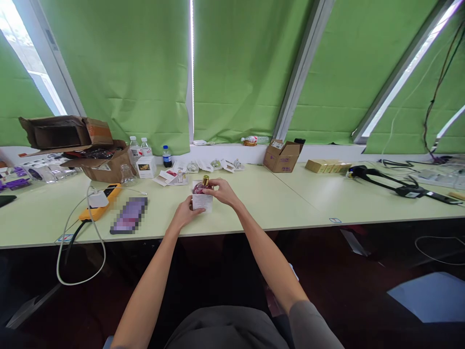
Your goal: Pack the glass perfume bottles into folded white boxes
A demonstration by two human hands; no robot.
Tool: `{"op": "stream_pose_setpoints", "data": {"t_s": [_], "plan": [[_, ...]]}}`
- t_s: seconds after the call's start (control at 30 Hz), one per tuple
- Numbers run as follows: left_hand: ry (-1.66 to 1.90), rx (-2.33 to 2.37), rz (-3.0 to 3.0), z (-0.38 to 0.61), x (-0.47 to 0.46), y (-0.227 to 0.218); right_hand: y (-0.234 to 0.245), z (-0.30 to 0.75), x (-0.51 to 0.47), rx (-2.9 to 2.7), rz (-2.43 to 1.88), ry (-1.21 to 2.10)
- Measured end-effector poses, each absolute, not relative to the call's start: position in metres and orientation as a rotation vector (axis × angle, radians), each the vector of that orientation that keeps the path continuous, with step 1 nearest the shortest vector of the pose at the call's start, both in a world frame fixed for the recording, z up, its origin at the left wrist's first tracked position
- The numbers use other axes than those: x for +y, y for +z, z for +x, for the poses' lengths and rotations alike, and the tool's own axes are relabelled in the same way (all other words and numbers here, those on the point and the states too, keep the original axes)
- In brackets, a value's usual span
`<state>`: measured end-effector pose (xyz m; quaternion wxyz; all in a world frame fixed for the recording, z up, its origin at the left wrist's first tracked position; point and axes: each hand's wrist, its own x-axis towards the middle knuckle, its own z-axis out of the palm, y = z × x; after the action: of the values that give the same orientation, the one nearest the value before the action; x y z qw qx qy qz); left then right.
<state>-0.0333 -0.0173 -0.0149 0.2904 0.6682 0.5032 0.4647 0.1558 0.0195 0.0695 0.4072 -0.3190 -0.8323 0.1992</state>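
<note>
My left hand (188,212) is closed around the lower left side of a small white printed box (202,203), near the table's front edge. Out of the top of that box sticks a pink perfume bottle (198,188) with a gold cap (206,180). The fingers of my right hand (221,192) are closed on the bottle's right side, just above the box's rim. The bottle's lower part is hidden inside the box.
Opened white cartons (170,178) lie behind my hands. To the left are a phone (130,215), a yellow power strip (100,202) with a looping cable, and a brown carton (105,167). A cardboard box (282,157) and gold boxes (327,166) stand at right.
</note>
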Motion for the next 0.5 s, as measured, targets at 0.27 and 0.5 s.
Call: {"op": "stream_pose_setpoints", "data": {"t_s": [0.27, 0.5], "plan": [[1.309, 1.307, 1.721, -0.0338, -0.0176, -0.0125, 0.0714, 0.1542, 0.0138, -2.112, -0.735, 0.593], [1.336, 1.355, 1.77, -0.0366, -0.0155, -0.015, 0.0757, 0.1561, 0.0104, -2.114, -0.727, 0.518]]}}
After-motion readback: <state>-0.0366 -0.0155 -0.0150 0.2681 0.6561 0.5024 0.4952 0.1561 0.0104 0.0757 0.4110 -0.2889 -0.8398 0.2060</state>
